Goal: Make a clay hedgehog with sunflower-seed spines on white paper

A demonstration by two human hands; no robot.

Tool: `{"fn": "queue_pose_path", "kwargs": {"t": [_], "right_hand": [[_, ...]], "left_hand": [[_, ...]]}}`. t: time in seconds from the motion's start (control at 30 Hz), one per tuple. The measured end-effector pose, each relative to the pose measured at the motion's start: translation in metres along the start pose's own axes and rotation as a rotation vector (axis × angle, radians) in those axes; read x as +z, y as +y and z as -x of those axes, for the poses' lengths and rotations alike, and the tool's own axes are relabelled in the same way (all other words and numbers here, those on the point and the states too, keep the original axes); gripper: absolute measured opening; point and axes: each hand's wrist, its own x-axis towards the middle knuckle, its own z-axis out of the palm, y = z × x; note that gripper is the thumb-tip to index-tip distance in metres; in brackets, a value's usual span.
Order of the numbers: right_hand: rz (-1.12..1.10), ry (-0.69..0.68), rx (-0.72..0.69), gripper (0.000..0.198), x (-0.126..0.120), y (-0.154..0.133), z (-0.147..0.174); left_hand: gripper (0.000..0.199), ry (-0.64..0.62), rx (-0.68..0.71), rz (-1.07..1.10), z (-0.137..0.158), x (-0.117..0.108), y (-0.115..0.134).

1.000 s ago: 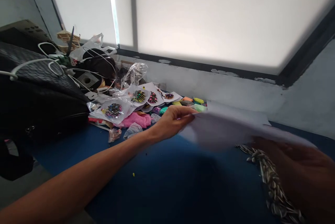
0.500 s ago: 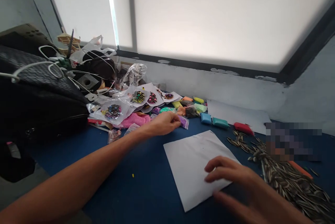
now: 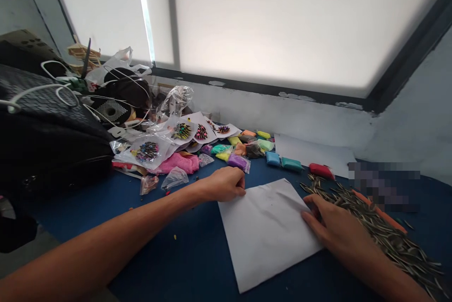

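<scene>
A slightly creased white sheet of paper point(image 3: 271, 236), perhaps more than one layer, lies on the blue table in front of me. My left hand point(image 3: 226, 184) is closed, its fingertips pinching the sheet's far left corner. At the right edge, my right hand point(image 3: 326, 219) grips the paper between thumb and curled fingers. Just beyond my left hand lies a purple clay packet point(image 3: 238, 162). Striped sunflower seeds point(image 3: 384, 231) are heaped to the right of my right hand, with an orange strip point(image 3: 381, 212) among them.
Blue point(image 3: 273, 158), teal point(image 3: 291, 164) and red packets point(image 3: 321, 170) lie behind the sheet. Further left are seed-studded pieces point(image 3: 147, 151) on paper, a pink cloth point(image 3: 178, 163) and small plastic bags point(image 3: 175, 178). A black bag point(image 3: 56, 142) stands at the left.
My left hand has left the purple packet and come nearer, onto the paper's corner. My right hand, open and hovering before, has closed on the right edge.
</scene>
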Motion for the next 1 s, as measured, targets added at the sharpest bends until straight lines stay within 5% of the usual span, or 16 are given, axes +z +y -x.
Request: {"fn": "queue_pose_path", "kwargs": {"t": [0.17, 0.27, 0.4, 0.53, 0.7, 1.0], "right_hand": [[-0.009, -0.1, 0.012, 0.037, -0.004, -0.009, 0.005], [0.058, 0.024, 0.017, 0.049, -0.005, -0.011, 0.009], [0.037, 0.297, -0.255, 0.048, 0.006, -0.02, 0.016], [-0.005, 0.101, -0.481, 0.066, 0.028, -0.04, 0.019], [0.002, -0.157, -0.313, 0.073, 0.039, -0.048, 0.006], [0.198, -0.143, -0.125, 0.074, 0.031, -0.033, -0.015]], "left_hand": [[0.012, 0.112, 0.026, -0.155, -0.01, -0.003, 0.003], [0.025, 0.195, 0.114, -0.271, -0.01, 0.004, 0.011], [0.058, 0.068, 0.357, -0.205, 0.005, 0.028, 0.019], [0.078, -0.076, 0.35, -0.217, 0.017, 0.046, 0.018], [0.076, -0.067, 0.343, -0.303, 0.018, 0.047, 0.017], [0.07, -0.063, 0.37, -0.287, 0.02, 0.043, 0.02]]}}
